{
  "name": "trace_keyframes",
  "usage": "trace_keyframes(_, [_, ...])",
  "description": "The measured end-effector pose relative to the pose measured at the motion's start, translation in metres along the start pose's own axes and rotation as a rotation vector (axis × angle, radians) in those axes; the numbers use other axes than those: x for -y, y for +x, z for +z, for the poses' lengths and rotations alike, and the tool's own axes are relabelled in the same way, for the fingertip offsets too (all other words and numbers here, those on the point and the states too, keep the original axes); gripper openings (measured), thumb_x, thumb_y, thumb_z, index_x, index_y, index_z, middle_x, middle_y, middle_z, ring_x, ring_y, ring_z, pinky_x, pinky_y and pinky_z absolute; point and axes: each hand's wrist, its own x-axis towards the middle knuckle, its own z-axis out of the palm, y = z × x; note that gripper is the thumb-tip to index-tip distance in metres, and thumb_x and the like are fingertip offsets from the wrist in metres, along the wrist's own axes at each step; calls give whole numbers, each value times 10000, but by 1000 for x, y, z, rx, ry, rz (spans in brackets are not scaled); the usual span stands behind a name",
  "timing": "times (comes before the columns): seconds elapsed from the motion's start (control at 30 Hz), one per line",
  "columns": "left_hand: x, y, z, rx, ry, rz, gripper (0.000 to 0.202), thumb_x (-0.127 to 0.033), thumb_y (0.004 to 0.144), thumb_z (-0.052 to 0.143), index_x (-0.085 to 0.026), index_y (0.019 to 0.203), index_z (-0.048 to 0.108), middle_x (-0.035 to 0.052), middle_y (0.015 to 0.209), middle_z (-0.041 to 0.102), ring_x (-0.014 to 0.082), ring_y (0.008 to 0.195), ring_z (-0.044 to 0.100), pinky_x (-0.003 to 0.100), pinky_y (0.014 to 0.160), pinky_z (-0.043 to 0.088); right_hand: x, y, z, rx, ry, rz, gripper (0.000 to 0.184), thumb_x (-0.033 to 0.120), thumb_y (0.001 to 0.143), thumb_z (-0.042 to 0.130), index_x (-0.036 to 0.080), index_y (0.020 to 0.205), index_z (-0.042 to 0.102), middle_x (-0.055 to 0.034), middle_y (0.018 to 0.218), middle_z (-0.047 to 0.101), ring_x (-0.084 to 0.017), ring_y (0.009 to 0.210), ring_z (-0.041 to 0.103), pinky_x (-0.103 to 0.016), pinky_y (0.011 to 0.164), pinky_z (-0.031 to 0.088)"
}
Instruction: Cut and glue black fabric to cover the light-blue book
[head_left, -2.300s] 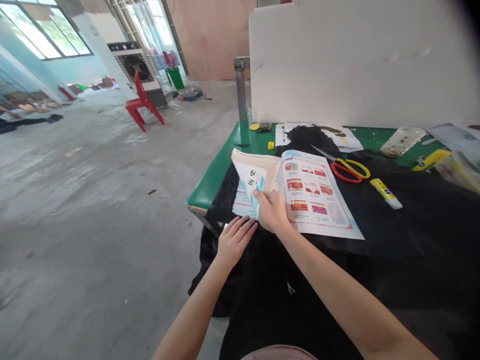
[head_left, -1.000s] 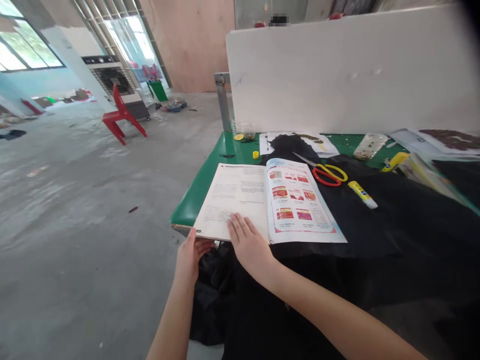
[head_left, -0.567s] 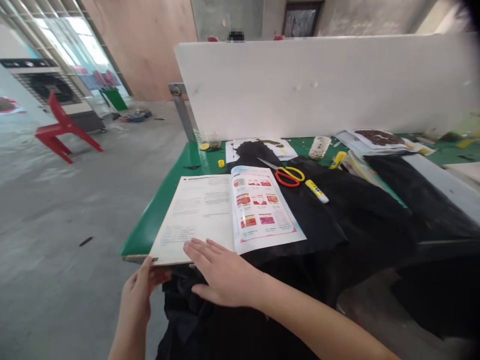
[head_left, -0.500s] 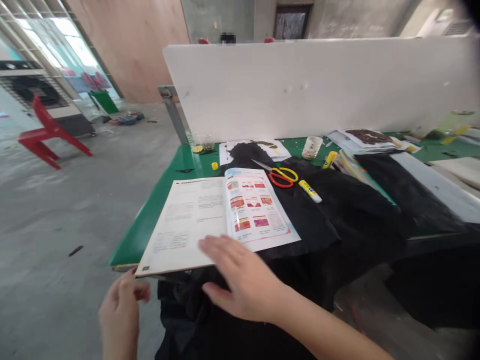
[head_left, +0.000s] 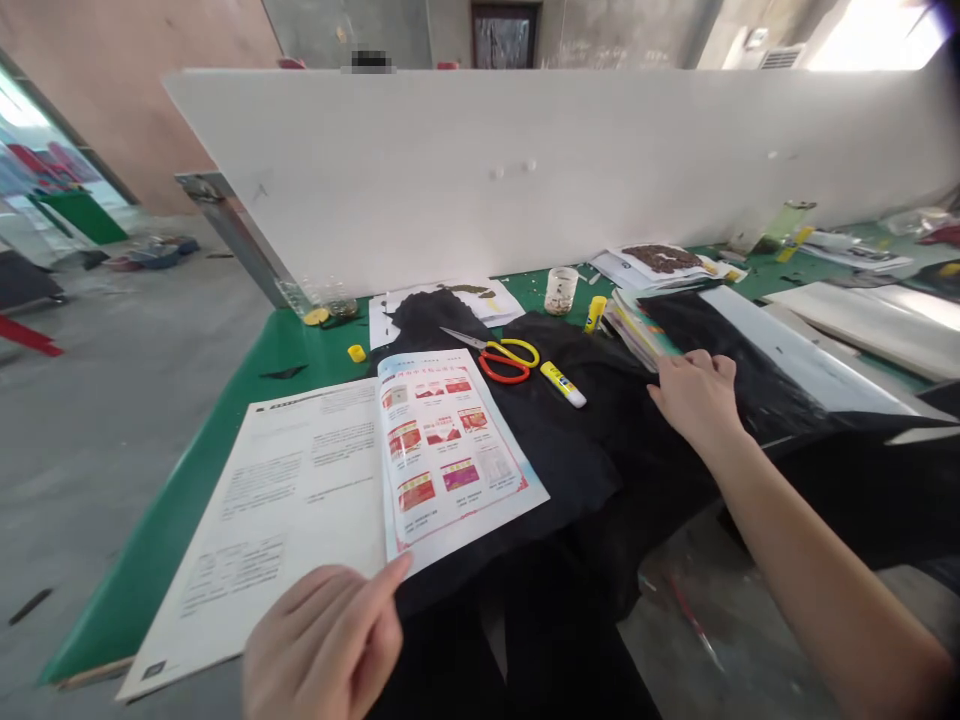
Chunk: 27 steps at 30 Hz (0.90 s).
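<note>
An open magazine (head_left: 450, 500) lies on the near left of the table, text on its left page and red-and-white pictures on its right. My left hand (head_left: 326, 640) is at its lower edge by the fold, fingers curled in and one fingertip touching the page. What that hand grips, if anything, is hidden. To the right, my right hand (head_left: 697, 400) has its fingers bent over the near left edge of a stack of booklets (head_left: 634, 335), which has a black sheet on top. Between the hands, scissors (head_left: 506, 360) and a glue stick (head_left: 562, 384) lie on black cloth (head_left: 555, 470).
A white partition (head_left: 450, 180) stands along the back of the green table (head_left: 172, 500). Near it are a clear cup (head_left: 561, 290), another glue stick (head_left: 595, 314), a yellow cap (head_left: 356, 353) and papers bearing dark material (head_left: 664, 259). Black cloth hangs over the front edge.
My right hand has left the magazine and moved right onto the booklet stack. My left hand has gone from the magazine's left corner to near its fold. The view has turned right.
</note>
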Motion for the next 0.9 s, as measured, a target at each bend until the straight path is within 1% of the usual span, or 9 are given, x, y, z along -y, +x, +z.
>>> trace_keyframes(0.07, [-9, 21, 17, 63, -13, 72, 610, -35, 742, 531, -234, 1316, 483, 13, 633, 657, 168, 503, 580, 321, 464, 487, 10, -1, -10, 10, 34, -14, 200, 202, 787, 477, 128, 805, 663, -129, 808, 652, -314, 1016, 486, -512, 909, 252])
trace_keyframes(0.17, [-20, 36, 41, 143, -78, 63, 457, -72, 776, 533, -191, 1216, 541, 23, 670, 647, 161, 572, 597, 308, 534, 519, 32, -9, -39, 55, 292, -132, 246, 221, 824, 443, 152, 862, 676, -110, 903, 667, -257, 980, 544, -460, 944, 293])
trace_keyframes(0.33, [-40, 45, 67, 227, -145, 93, 245, -98, 819, 500, -170, 1037, 587, 21, 685, 649, 149, 597, 597, 283, 555, 508, 58, -12, -75, 816, 970, -632, 305, 364, 865, 459, 233, 1066, 647, -33, 1034, 677, -155, 895, 629, -244, 791, 469])
trace_keyframes(0.4, [-46, 42, 69, 246, -202, 67, 223, -86, 828, 477, -160, 1008, 586, 16, 670, 638, 145, 579, 588, 277, 536, 492, 58, 2, -67, 805, 1042, -476, 352, 378, 898, 381, 216, 1098, 620, -45, 1012, 679, -162, 856, 639, -250, 729, 492])
trace_keyframes(0.53, [-48, 27, 64, 256, -268, 39, 225, -66, 824, 474, -145, 1006, 579, 16, 644, 621, 135, 551, 571, 259, 515, 472, 48, 45, -19, 277, 537, 47, 384, 369, 871, 433, 120, 1118, 590, -167, 1106, 624, -266, 1022, 584, -364, 878, 435])
trace_keyframes(0.6, [-46, 19, 60, 244, -277, 35, 231, -52, 815, 479, -141, 1004, 577, 16, 637, 617, 133, 544, 568, 252, 505, 465, 45, 63, 5, 389, 311, 92, 563, 508, 801, 522, 28, 1087, 594, -264, 1102, 593, -349, 1055, 555, -427, 881, 422])
trace_keyframes(0.7, [-43, 10, 54, 219, -267, 22, 246, -33, 801, 488, -138, 1005, 576, 20, 649, 623, 128, 546, 570, 247, 503, 463, 43, 80, 25, 580, 289, 116, 775, 702, 675, 550, 25, 1047, 620, -275, 1071, 602, -369, 1018, 573, -422, 814, 455])
trace_keyframes(0.8, [-40, 2, 50, 217, -254, 7, 247, -28, 799, 491, -138, 1003, 577, 17, 650, 624, 123, 539, 568, 243, 498, 462, 36, 87, 29, 672, 460, 170, 681, 695, 567, 655, 98, 892, 673, -189, 952, 661, -334, 913, 615, -389, 765, 474])
trace_keyframes(0.9, [-39, -6, 46, 207, -251, -2, 236, -29, 804, 489, -142, 992, 576, 8, 634, 618, 117, 521, 560, 236, 489, 458, 29, 86, 26, 578, 915, 360, 471, 541, 601, 736, 115, 790, 668, -126, 803, 674, -281, 815, 627, -368, 725, 486])
